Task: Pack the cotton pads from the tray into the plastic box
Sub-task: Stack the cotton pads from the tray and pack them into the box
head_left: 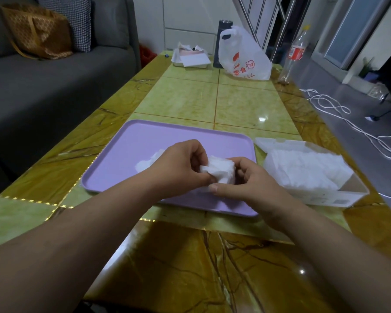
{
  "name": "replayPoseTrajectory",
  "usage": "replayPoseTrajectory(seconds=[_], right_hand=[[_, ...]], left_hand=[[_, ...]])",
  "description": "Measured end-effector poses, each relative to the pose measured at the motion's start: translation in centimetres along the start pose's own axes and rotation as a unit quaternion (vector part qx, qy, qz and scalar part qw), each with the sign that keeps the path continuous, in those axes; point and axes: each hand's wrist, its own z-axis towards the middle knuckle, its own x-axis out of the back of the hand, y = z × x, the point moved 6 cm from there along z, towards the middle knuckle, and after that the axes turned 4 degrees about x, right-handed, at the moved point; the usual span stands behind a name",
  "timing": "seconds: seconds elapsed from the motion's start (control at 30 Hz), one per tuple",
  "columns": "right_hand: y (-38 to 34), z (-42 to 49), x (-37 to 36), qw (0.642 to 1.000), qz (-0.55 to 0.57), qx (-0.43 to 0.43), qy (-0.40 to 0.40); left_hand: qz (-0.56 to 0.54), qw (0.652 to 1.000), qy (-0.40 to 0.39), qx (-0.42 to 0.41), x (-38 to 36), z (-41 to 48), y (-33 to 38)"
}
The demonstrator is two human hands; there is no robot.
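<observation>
A lilac tray (pixel 145 141) lies on the table in front of me. Over its middle, my left hand (pixel 181 166) and my right hand (pixel 246 184) together hold a small stack of white cotton pads (pixel 219 170), fingers curled round it from both sides. A few more loose pads (pixel 147 162) lie on the tray, partly hidden behind my left hand. To the right of the tray stands the clear plastic box (pixel 339 197), its lid open toward the back, with rows of white pads (pixel 303 168) filling most of it; its near right end is bare.
The glossy green and amber table (pixel 212 98) runs away from me. At its far end stand a white tray with papers (pixel 190 58), a dark flask (pixel 221 41), a white plastic bag (pixel 244 55) and a clear bottle (pixel 294 50). A grey sofa (pixel 54 75) is at left, white cords (pixel 348 118) on the floor at right.
</observation>
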Motion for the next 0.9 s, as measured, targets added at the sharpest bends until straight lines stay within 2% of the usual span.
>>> replayPoseTrajectory(seconds=[0.13, 0.33, 0.4, 0.53, 0.73, 0.9], right_hand=[[-0.1, -0.1, 0.3, 0.995, -0.085, 0.018, 0.051], [0.0, 0.0, -0.1, 0.987, -0.152, 0.036, 0.032], [0.1, 0.0, -0.4, 0.99, -0.137, 0.021, 0.026], [0.3, 0.2, -0.9, 0.998, -0.022, -0.018, 0.049], [-0.1, 0.3, -1.4, 0.992, -0.087, -0.01, 0.091], [-0.3, 0.3, -2.0, 0.99, -0.117, -0.005, 0.076]], left_hand=[[0.03, 0.999, -0.016, 0.015, 0.0, 0.0, -0.2], [0.049, 0.993, -0.102, 0.026, -1.6, -0.6, 0.3], [0.049, 0.993, -0.104, 0.028, -1.9, -0.6, 0.5], [0.038, 0.993, -0.103, 0.044, -1.9, -0.6, 0.4], [0.017, 0.992, -0.107, 0.058, -2.3, -0.7, 0.3], [0.04, 0.992, -0.105, 0.05, -2.5, -0.7, 0.2]])
